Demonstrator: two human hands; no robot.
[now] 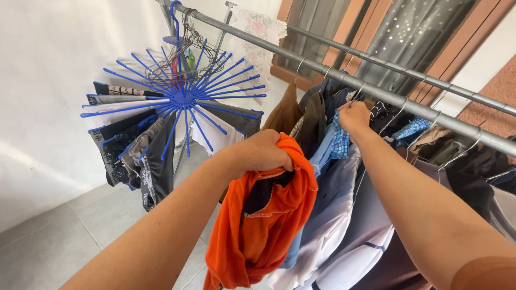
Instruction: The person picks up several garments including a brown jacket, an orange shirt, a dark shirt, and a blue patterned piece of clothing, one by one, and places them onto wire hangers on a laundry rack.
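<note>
Orange garment (263, 225) off rail, bunched in left hand's (263, 153) clenched fist, hanging below it. Right hand (353, 115) reaches among hung shirts (333, 177) under grey rail (376, 92) — grip closed on fabric, seemingly. 1 piece collected — many left hanging.

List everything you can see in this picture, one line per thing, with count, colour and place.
orange garment: one, orange with a dark inner part, bunched in the left hand, centre.
hanging clothes: many, too packed to count; blue, white, brown, checked and dark; on wire hangers along the near rail.
rails: two, grey metal, slanting from top centre to the right edge.
round drying hanger: one, blue with spokes, hung at the rail's left end, small dark and white items clipped around it.
lace cloth: one, white, draped over the rail ends, top centre.
floor tiles: grey, lower left.
left hand: grips the orange garment.
right hand: reaches among the hanging clothes by the near rail.
</note>
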